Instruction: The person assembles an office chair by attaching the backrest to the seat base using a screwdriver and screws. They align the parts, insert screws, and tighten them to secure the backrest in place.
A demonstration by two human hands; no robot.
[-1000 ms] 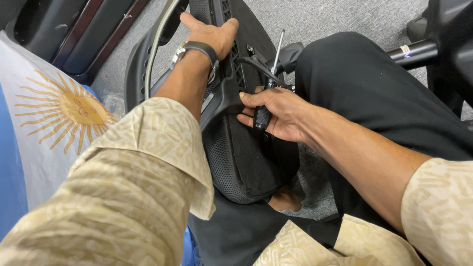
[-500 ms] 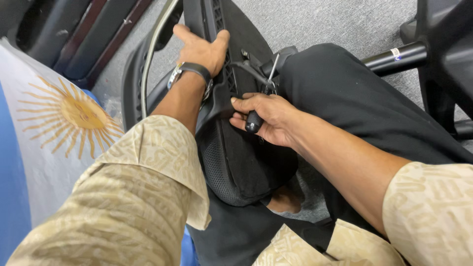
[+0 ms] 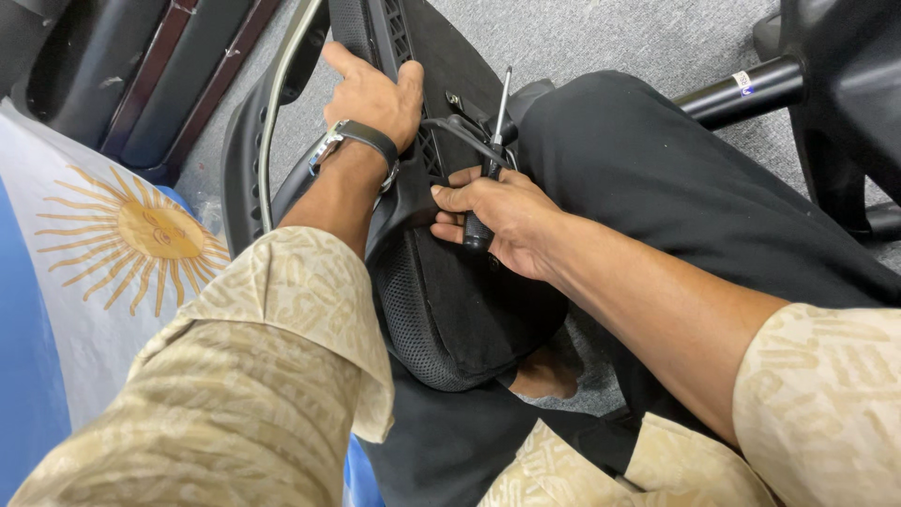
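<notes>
A black office-chair backrest [image 3: 441, 310] with mesh padding lies across my lap. My left hand [image 3: 374, 94], with a black-strapped watch on the wrist, grips the upper plastic frame of the backrest. My right hand [image 3: 502, 218] is closed around the black handle of a screwdriver [image 3: 495, 127]. Its thin metal shaft points up and away, beside a black bracket on the backrest. My black-trousered leg [image 3: 676, 197] lies to the right of the backrest.
A white and blue cloth with a yellow sun emblem [image 3: 113, 253] lies at the left. Dark panels [image 3: 141, 75] lean at the top left. A black chair base with a metal cylinder [image 3: 751, 89] stands at the top right on grey carpet [image 3: 601, 33].
The view has shifted slightly. Both hands keep their hold; my right hand and the screwdriver have edged along the backrest's bracket.
</notes>
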